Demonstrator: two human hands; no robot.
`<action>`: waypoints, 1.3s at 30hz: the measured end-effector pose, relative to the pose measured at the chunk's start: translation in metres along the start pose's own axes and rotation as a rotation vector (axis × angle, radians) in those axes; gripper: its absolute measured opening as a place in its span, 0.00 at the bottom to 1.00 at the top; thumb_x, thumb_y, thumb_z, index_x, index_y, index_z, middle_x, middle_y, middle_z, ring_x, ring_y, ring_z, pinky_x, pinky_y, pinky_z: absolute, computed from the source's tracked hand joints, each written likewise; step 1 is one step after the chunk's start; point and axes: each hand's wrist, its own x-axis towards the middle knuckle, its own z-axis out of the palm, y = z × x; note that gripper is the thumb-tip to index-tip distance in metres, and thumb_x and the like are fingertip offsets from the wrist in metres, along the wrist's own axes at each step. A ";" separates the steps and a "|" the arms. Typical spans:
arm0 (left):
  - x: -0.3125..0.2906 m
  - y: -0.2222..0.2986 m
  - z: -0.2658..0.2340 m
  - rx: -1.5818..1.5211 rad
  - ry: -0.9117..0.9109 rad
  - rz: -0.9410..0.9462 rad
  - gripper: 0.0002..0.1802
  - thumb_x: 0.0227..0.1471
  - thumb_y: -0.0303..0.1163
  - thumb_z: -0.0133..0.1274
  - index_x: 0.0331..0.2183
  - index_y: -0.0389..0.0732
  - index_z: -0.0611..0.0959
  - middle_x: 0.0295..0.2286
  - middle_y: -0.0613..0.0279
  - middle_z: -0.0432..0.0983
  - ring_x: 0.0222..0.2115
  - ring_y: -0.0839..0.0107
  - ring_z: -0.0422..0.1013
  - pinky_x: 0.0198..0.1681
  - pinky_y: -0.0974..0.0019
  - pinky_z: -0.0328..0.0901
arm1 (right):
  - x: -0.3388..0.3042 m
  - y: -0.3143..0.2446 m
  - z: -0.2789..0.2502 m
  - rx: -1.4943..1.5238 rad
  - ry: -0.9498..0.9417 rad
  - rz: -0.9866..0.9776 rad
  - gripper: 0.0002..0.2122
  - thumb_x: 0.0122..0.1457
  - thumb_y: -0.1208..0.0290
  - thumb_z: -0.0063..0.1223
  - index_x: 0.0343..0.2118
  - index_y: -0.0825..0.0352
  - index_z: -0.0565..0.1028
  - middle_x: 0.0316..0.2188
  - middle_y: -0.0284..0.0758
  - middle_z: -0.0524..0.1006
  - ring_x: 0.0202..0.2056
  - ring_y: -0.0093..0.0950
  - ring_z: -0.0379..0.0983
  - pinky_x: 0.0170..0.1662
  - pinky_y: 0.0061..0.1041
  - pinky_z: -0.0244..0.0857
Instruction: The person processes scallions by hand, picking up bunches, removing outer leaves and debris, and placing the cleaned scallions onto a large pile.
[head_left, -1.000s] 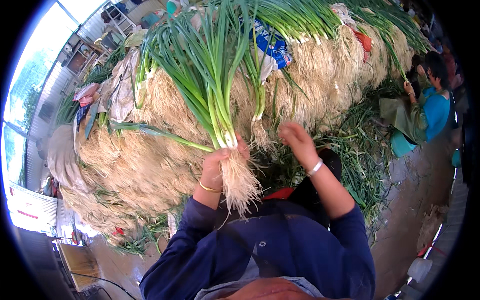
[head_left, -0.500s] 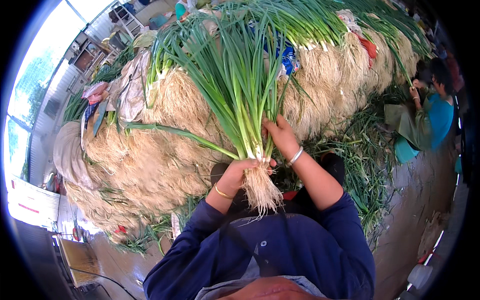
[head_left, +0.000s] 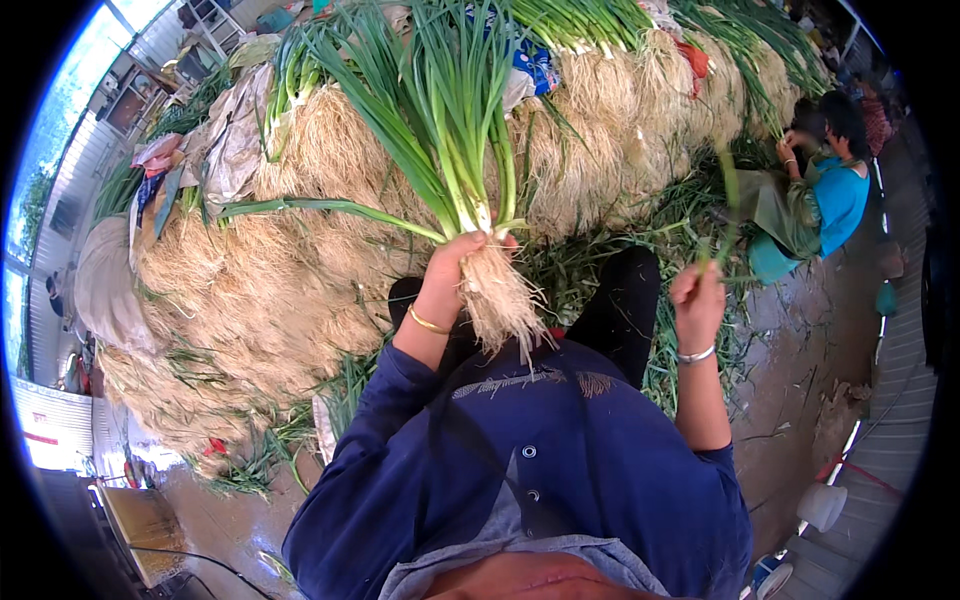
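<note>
A thick bunch of green onions stands upright in front of me, long green leaves spread away from me and pale stringy roots hanging toward my lap. My left hand is closed round its white stems, just above the roots. One long leaf sticks out of the bunch to the left. Out to the right, apart from the bunch, my right hand pinches a thin green leaf, blurred by motion, its strands trailing upward and sideways.
A big heap of green onions with tan roots fills the far side and left. Stripped leaves litter the wet floor at right. A co-worker in blue sits at far right. A white plastic container stands lower right.
My right hand has left the bunch and swung out to the right with a leaf in it. My left hand still holds the bunch, now a little farther left and up.
</note>
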 end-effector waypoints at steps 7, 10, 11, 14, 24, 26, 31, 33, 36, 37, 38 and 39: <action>-0.005 -0.001 0.025 0.018 0.041 -0.014 0.26 0.47 0.32 0.50 0.49 0.33 0.69 0.35 0.44 0.74 0.35 0.58 0.74 0.37 0.59 0.71 | 0.009 0.004 0.075 -0.314 -0.189 0.182 0.27 0.59 0.64 0.47 0.59 0.66 0.54 0.46 0.43 0.72 0.36 0.27 0.73 0.30 0.18 0.67; -0.004 -0.006 0.027 0.014 0.034 -0.079 0.26 0.49 0.33 0.49 0.50 0.32 0.68 0.37 0.46 0.74 0.35 0.59 0.74 0.35 0.59 0.72 | 0.019 0.035 0.156 -0.853 -0.550 -0.281 0.25 0.54 0.67 0.54 0.55 0.64 0.63 0.36 0.40 0.72 0.32 0.31 0.71 0.36 0.26 0.66; -0.005 -0.005 0.029 0.024 0.044 -0.093 0.27 0.49 0.33 0.49 0.50 0.32 0.68 0.37 0.46 0.74 0.35 0.59 0.74 0.36 0.60 0.72 | 0.025 0.035 0.170 -1.031 -0.606 -0.499 0.20 0.55 0.67 0.52 0.51 0.64 0.68 0.32 0.40 0.72 0.31 0.33 0.70 0.37 0.28 0.65; -0.004 0.000 0.026 0.093 0.083 -0.106 0.30 0.49 0.34 0.48 0.52 0.29 0.65 0.35 0.49 0.75 0.34 0.61 0.74 0.38 0.63 0.71 | 0.037 0.043 0.179 -0.816 -0.882 -0.437 0.07 0.57 0.72 0.46 0.31 0.65 0.76 0.27 0.34 0.73 0.31 0.35 0.68 0.37 0.32 0.63; 0.022 0.113 0.047 -0.210 -0.757 0.123 0.28 0.52 0.37 0.49 0.51 0.30 0.66 0.28 0.57 0.74 0.24 0.74 0.70 0.25 0.71 0.65 | 0.118 0.028 0.068 -1.598 -0.522 -0.398 0.36 0.52 0.67 0.59 0.59 0.71 0.52 0.49 0.49 0.67 0.45 0.37 0.69 0.45 0.30 0.65; 0.039 0.145 0.077 -0.302 -0.894 0.118 0.28 0.53 0.39 0.50 0.51 0.33 0.67 0.25 0.62 0.74 0.20 0.78 0.67 0.22 0.73 0.62 | 0.156 0.024 0.080 -1.464 -0.384 -0.490 0.36 0.50 0.66 0.60 0.59 0.72 0.53 0.50 0.52 0.66 0.47 0.41 0.68 0.48 0.35 0.63; 0.061 0.134 0.076 -0.258 -0.546 0.262 0.31 0.52 0.39 0.52 0.52 0.33 0.66 0.25 0.66 0.72 0.20 0.78 0.66 0.22 0.71 0.60 | 0.241 0.022 0.175 -1.273 -0.156 -0.752 0.28 0.52 0.65 0.57 0.52 0.74 0.62 0.43 0.52 0.70 0.42 0.43 0.70 0.45 0.34 0.65; 0.059 0.098 0.091 -0.322 -0.325 0.215 0.33 0.46 0.41 0.53 0.51 0.32 0.67 0.27 0.62 0.71 0.24 0.72 0.66 0.28 0.67 0.63 | 0.282 0.025 0.191 -1.379 -0.229 -0.278 0.24 0.53 0.64 0.55 0.49 0.73 0.64 0.39 0.51 0.73 0.40 0.43 0.71 0.44 0.34 0.65; 0.058 0.069 0.065 -0.285 -0.165 0.125 0.34 0.41 0.41 0.54 0.49 0.32 0.69 0.29 0.59 0.70 0.29 0.68 0.67 0.34 0.65 0.64 | 0.283 0.027 0.204 -1.174 -0.290 -0.168 0.21 0.54 0.64 0.52 0.46 0.73 0.66 0.34 0.51 0.74 0.38 0.43 0.72 0.42 0.34 0.65; 0.054 0.067 0.058 -0.281 -0.153 0.110 0.33 0.40 0.41 0.53 0.47 0.32 0.70 0.30 0.58 0.70 0.30 0.66 0.67 0.36 0.64 0.64 | 0.273 0.021 0.212 -1.045 -0.309 -0.240 0.20 0.54 0.65 0.51 0.45 0.73 0.66 0.33 0.50 0.74 0.37 0.43 0.72 0.41 0.34 0.65; 0.051 0.067 0.053 -0.288 -0.136 0.088 0.32 0.40 0.41 0.53 0.46 0.32 0.70 0.30 0.58 0.70 0.31 0.65 0.67 0.38 0.63 0.64 | 0.250 0.009 0.217 -0.962 -0.333 -0.272 0.18 0.53 0.68 0.50 0.45 0.72 0.66 0.34 0.51 0.74 0.37 0.44 0.72 0.42 0.33 0.65; 0.052 0.065 0.052 -0.276 -0.120 0.091 0.31 0.40 0.41 0.53 0.45 0.33 0.71 0.30 0.58 0.70 0.32 0.65 0.67 0.38 0.63 0.64 | 0.235 0.016 0.207 -0.992 -0.318 -0.296 0.18 0.54 0.68 0.50 0.45 0.72 0.66 0.34 0.50 0.74 0.37 0.43 0.73 0.41 0.33 0.65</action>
